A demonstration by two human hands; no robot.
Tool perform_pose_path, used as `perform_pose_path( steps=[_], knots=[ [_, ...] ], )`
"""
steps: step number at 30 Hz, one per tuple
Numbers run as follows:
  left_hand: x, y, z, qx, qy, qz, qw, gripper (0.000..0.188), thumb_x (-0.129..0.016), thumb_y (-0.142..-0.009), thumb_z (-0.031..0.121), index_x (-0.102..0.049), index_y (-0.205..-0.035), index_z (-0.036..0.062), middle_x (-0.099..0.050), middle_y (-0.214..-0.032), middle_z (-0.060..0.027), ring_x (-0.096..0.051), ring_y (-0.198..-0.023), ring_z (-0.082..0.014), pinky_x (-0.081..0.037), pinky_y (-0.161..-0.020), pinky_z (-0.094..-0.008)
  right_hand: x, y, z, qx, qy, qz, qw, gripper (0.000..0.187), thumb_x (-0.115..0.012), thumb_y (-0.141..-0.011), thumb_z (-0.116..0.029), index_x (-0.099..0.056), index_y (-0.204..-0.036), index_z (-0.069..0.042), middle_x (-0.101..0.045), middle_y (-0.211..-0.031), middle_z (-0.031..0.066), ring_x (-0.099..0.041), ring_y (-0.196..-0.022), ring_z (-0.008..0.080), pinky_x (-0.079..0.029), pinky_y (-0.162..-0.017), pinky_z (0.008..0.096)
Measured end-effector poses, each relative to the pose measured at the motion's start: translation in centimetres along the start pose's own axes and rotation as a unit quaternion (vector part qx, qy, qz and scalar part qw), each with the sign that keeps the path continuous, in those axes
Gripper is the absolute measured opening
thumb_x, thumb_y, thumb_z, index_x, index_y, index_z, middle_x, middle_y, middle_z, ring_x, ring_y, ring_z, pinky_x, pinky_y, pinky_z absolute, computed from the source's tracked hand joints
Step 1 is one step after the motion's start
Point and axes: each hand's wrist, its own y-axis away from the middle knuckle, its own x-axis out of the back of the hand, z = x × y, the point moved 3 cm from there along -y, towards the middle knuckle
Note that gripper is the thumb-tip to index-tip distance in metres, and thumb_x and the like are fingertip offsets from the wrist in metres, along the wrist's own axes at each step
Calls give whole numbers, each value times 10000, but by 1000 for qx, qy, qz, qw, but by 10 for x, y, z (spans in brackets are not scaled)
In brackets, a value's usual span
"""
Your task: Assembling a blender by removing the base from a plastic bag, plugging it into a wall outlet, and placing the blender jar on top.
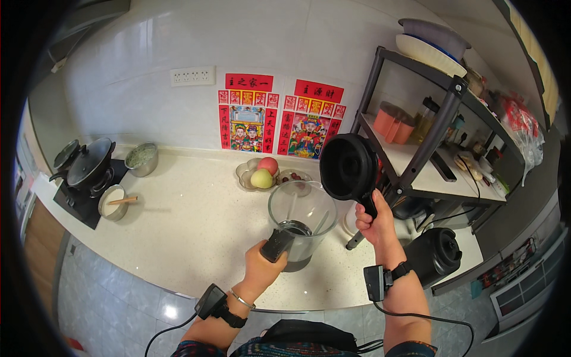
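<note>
My left hand (262, 271) is closed around the black handle (277, 245) of a clear blender jug (318, 223). The jug appears to stand on the counter, its wide mouth facing up and a dark base beneath it. Raised to the right of the jug, a round black lid-like part (351, 165) shows its hollow underside. My right hand (377, 221) grips that part by its stubby handle. Both wrists carry black strapped devices with cables. A black blender motor base (439, 254) stands at the right, beside my right forearm.
Behind the jug, a glass dish (244, 174) holds fruit, next to a small bowl of dark red fruit (294, 177). At far left are a stove with a lidded black pot (89, 165) and two metal bowls (141, 159). A dark-framed shelf rack (419, 143) rises close to my right hand.
</note>
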Motion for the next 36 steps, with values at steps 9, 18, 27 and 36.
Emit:
perform_pose_path(
  steps=[9, 18, 27, 36],
  knots=[
    [39, 34, 16, 26, -36, 51, 998, 184, -691, -651, 87, -576, -736, -28, -591, -599, -89, -569, -541, -123, -444, -510, -261, 34, -11, 46, -35, -83, 54, 994, 239, -473, -889, -306, -453, -1076, -159, -469, -678, 31, -342, -462, 53, -243, -386, 176],
    [64, 58, 14, 68, -10, 74, 995, 185, -706, -654, 64, -588, -770, -20, -599, -657, -51, -545, -581, -86, -433, -522, -232, 76, -3, 125, 183, 573, 30, 798, 532, -570, -821, -180, -365, -1312, -193, -570, -926, 186, -567, -938, 339, -439, -832, 375],
    [46, 77, 23, 147, 21, -51, 988, 359, -765, -632, 125, -546, -892, 5, -594, -707, -44, -569, -639, -117, -463, -605, -249, 85, 19, 143, 48, 701, 35, 711, 682, -623, -762, -171, -282, -1352, -198, -543, -1028, 216, -554, -944, 346, -451, -825, 383],
    [21, 80, 62, 12, -138, -348, 927, 638, -675, -696, 154, -344, -1195, -65, -482, -1074, -265, -500, -1008, -393, -424, -854, -391, 25, 102, 80, -98, 467, -229, 848, 409, -708, -689, -134, -574, -1060, -30, -569, -987, 113, -560, -917, 241, -441, -834, 325]
  ],
)
